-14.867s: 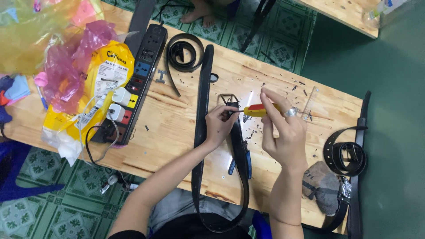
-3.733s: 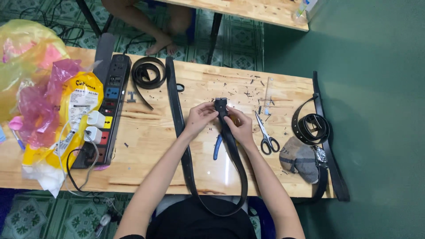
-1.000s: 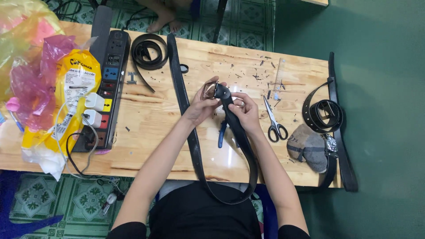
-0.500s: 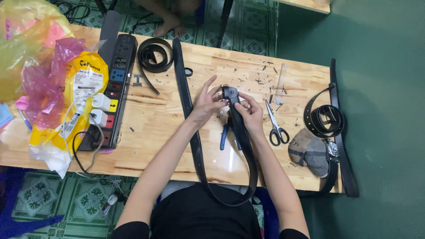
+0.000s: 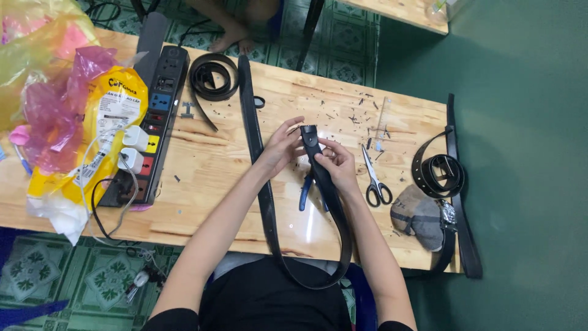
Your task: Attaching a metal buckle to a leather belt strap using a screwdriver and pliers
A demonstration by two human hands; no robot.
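A person seated at a pale wooden counter (image 5: 208, 165) is gripping the end of a long black belt (image 5: 334, 208) with both hands, seen from a head-worn camera looking down. The left hand (image 5: 283, 147) is pinching the belt's tip from the left side, fingers partly spread, while the right hand (image 5: 335, 164) is closing on the strap just below, thumb pressed against it; the two hands are sitting close together, both clamped on the same belt end. From there the belt is running down toward the person, looping off the near edge of the counter over the lap, and climbing back up the counter's left-centre to the far edge. Blue-handled pliers (image 5: 304, 193) are lying on the counter just beneath the hands, partly hidden by the strap. Black-handled scissors (image 5: 373, 178) are resting just to the right of the right hand, among scattered dark scraps (image 5: 349, 113). A coiled belt (image 5: 213, 76) is lying at the far side of the counter, beside a black power strip (image 5: 153, 122) with two white chargers (image 5: 133, 147) plugged in. A yellow packet (image 5: 104, 129) and pink plastic bags (image 5: 55, 110) are crowding the left end. At the right end, another coiled belt (image 5: 438, 171) is lying near a grey cloth (image 5: 419, 214).
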